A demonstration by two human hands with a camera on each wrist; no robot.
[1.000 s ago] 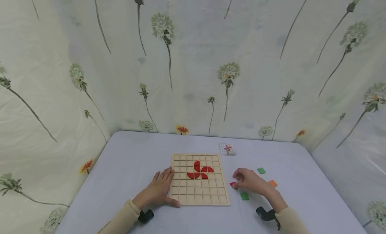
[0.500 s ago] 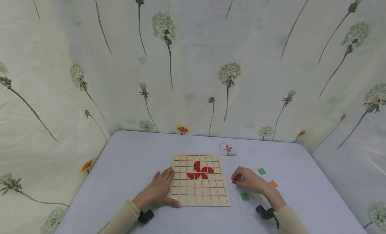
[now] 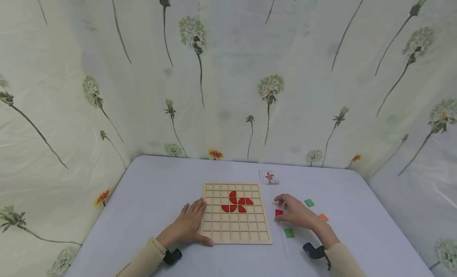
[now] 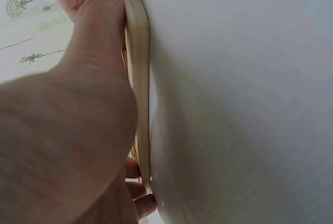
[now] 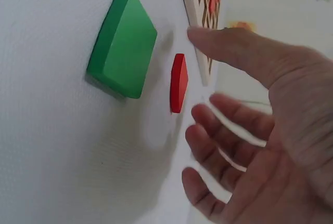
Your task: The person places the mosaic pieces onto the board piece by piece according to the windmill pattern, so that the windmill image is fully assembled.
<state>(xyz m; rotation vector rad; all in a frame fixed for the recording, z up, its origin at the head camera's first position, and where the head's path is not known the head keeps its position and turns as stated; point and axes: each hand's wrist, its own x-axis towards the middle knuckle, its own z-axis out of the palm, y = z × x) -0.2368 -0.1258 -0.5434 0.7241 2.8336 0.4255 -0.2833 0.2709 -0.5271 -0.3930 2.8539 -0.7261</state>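
Note:
My left hand [image 3: 187, 223] rests on the left edge of a wooden grid board [image 3: 235, 231], thumb at its near left corner and fingers along its side. Red rounded pieces [image 3: 233, 197] form a pinwheel in the board's cells. Right of the board, my right hand [image 3: 294, 211] hovers with thumb and fingers spread around a red tile [image 3: 279, 213]. In the right wrist view that red tile [image 5: 179, 83] lies on the table, apart from the fingers. A green tile [image 5: 125, 47] lies beside it, nearer the camera.
A small card [image 3: 269, 177] with a red pinwheel on a grid lies behind the board's far right corner. An orange tile [image 3: 323, 217] and another green tile [image 3: 309, 202] lie right of my right hand. A flowered cloth [image 3: 228, 90] hangs behind the table.
My right fingers closed in on the red tile, then spread off it. The tile has turned and shifted slightly away from me. My left hand and the board stay put.

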